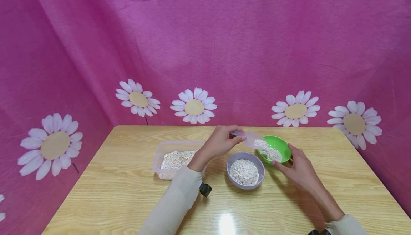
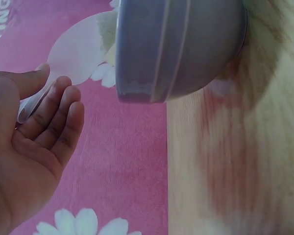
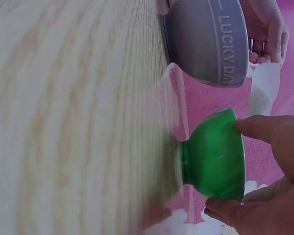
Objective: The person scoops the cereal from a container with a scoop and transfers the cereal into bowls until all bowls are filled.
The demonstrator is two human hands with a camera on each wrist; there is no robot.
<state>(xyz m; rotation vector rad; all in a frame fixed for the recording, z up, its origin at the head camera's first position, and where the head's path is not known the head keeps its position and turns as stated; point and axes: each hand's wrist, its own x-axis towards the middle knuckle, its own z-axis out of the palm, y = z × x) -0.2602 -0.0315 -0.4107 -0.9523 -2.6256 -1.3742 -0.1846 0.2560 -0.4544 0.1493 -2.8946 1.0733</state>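
At a wooden table (image 1: 128, 192) before flowered magenta cloth (image 1: 224, 42), left hand (image 1: 221, 143) tight-fingered on scoop (image 1: 252, 138), right hand (image 1: 300, 170) likewise round green bowl (image 1: 280, 144).

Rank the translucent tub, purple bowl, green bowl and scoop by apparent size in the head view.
1. Translucent tub
2. Purple bowl
3. Green bowl; it sits farther from the camera, so its true size against the purple one is unsure
4. Scoop, partly covered by the left hand
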